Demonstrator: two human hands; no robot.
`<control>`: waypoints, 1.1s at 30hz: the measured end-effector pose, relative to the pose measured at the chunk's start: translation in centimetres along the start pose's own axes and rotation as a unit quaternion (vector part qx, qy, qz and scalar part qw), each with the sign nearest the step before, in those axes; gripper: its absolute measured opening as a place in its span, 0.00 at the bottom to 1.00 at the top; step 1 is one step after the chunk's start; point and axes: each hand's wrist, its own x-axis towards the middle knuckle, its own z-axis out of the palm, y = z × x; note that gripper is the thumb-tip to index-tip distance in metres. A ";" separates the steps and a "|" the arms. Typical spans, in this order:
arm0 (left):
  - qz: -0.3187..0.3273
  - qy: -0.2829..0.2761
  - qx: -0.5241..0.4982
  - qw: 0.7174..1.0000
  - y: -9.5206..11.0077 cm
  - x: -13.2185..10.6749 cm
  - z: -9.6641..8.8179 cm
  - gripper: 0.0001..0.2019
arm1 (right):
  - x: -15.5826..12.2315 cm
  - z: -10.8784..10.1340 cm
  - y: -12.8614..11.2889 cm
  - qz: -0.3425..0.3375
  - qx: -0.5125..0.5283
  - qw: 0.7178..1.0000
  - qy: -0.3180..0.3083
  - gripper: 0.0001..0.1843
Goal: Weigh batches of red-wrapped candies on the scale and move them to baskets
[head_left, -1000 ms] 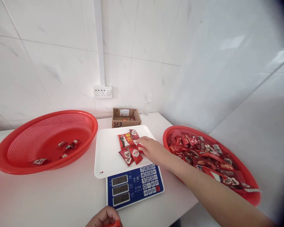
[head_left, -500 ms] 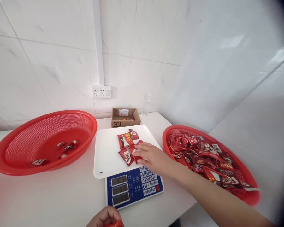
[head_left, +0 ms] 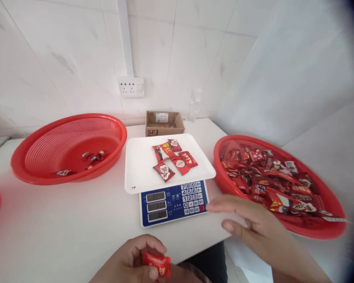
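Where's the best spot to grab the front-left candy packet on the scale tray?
Probably come straight down and pinch the candy packet across its middle, at the left and near edges. It lies flat on the tray, and those edges face bare tray; the right side crowds another packet.

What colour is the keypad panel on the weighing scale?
The scale's panel is blue with white keys, clearest in the head view.

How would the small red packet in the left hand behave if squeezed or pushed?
Probably light: the left hand holds the red packet in a loose pinch. Its glossy wrapper may be slippery and likely crinkles rather than staying stiff. Flat like the packets lying on the scale tray, it should not roll.
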 end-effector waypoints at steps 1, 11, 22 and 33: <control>-0.006 -0.002 0.017 1.000 0.1 0.0 0.3 0.18 | -0.8 0.9 0.1 0.007 0.036 0.998 -0.042 0.19; 0.009 0.004 0.252 0.968 0.5 1.1 2.5 0.15 | -1.3 7.7 -0.4 0.015 0.070 0.955 -0.286 0.15; 0.003 0.022 0.410 0.912 2.1 0.6 3.2 0.15 | -0.6 9.3 -0.4 -0.073 0.042 0.942 -0.324 0.12; 0.022 0.032 0.440 0.897 0.6 0.5 2.1 0.22 | -0.7 8.3 -0.7 -0.015 0.069 0.955 -0.289 0.18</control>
